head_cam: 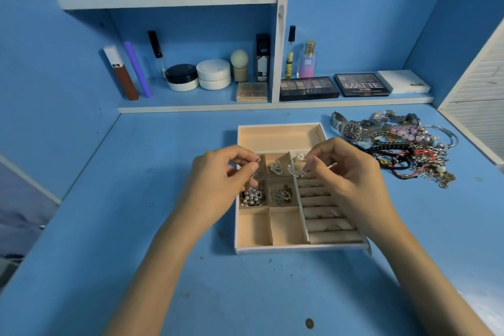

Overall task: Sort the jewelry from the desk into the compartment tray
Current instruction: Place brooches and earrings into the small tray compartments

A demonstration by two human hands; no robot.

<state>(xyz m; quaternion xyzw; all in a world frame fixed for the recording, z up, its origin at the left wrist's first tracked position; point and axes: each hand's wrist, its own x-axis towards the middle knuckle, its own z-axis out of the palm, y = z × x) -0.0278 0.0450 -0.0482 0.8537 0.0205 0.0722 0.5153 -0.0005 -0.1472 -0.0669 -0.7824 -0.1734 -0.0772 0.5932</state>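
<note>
Head view: a beige compartment tray (281, 249) lies flat on the blue desk (163, 267), and both hands work above its middle.

The left hand (223, 174) has thumb and forefinger curled and pinched on a small silver dangling earring (252, 179). It hangs over the left-hand middle compartment, where a cluster of pearl pieces (251, 196) lies; whether the two touch cannot be told.

The right hand (345, 169) pinches a thin hoop (294, 169) between thumb and forefinger, above the far end of the ring rolls (324, 222) that fill the tray's right side.

The neighbouring small compartments hold silver pieces (275, 168) and darker pieces (282, 194). The long back compartment (281, 138) and the 2 nearest compartments on the left show only bare lining.

To the right of the tray, well apart from the hands, a tangled jewelry pile (409, 153) of chains, beads and bangles lies on the desk, with a steel watch (351, 129) at its left edge.

Behind it, the low shelf (191, 109) carries 2 eyeshadow palettes (309, 88), jars and tubes.
</note>
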